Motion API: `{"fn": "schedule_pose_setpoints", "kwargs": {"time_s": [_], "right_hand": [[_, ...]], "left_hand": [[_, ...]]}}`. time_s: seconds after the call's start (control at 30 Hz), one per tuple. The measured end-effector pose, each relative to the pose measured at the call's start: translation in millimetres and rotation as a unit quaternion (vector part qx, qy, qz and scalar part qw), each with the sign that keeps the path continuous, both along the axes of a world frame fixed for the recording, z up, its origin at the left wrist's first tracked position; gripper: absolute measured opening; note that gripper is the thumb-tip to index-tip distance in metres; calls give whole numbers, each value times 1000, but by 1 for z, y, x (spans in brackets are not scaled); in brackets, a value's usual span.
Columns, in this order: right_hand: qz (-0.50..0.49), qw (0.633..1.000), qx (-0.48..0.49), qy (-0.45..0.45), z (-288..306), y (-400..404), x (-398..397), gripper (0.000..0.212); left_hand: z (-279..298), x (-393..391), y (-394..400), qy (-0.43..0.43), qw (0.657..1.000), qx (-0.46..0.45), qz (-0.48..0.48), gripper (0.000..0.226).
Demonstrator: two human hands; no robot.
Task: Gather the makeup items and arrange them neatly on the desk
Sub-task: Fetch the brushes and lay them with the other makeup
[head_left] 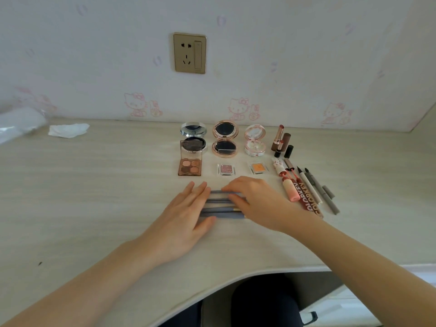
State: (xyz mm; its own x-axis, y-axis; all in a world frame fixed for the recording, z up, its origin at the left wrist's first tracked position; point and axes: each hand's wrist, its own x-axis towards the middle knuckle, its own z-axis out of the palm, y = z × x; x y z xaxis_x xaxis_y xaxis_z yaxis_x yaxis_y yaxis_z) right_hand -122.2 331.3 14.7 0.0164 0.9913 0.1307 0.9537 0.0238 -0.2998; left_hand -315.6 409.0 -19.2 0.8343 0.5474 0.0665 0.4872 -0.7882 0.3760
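Several grey-blue makeup brushes (221,208) lie side by side on the pale wooden desk (106,185). My left hand (186,215) rests flat against their left ends, and my right hand (257,204) lies flat over their right ends, fingers together. Behind them stand three open compacts: silver (194,138), rose-gold (225,139) and pink (255,140). In front of those sit a four-pan eyeshadow palette (190,166), a pink single shadow (226,169) and an orange one (258,168). Lipsticks (281,140) stand at the right, with lip glosses (297,190) and eyeliner pens (318,187) laid in a row.
A crumpled white tissue (68,130) and a clear plastic bag (20,123) lie at the far left by the wall. A gold wall socket (190,53) sits above the desk. The desk's front edge curves inward over my dark-clothed knees (262,300).
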Motion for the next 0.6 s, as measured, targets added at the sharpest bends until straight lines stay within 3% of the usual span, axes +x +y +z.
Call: {"fn": "schedule_pose_setpoints", "kwargs": {"time_s": [0.17,0.27,0.6], "right_hand": [[-49,996,69,11,-16,-24,2,41],[-59,996,59,-23,-28,-37,4,49],[-92,995,33,-10,-31,-28,4,53]], "left_hand": [[-1,15,-4,27,1000,4,-7,68],[-2,23,-6,38,999,2,-18,68],[-5,36,-6,83,996,27,12,66]]}}
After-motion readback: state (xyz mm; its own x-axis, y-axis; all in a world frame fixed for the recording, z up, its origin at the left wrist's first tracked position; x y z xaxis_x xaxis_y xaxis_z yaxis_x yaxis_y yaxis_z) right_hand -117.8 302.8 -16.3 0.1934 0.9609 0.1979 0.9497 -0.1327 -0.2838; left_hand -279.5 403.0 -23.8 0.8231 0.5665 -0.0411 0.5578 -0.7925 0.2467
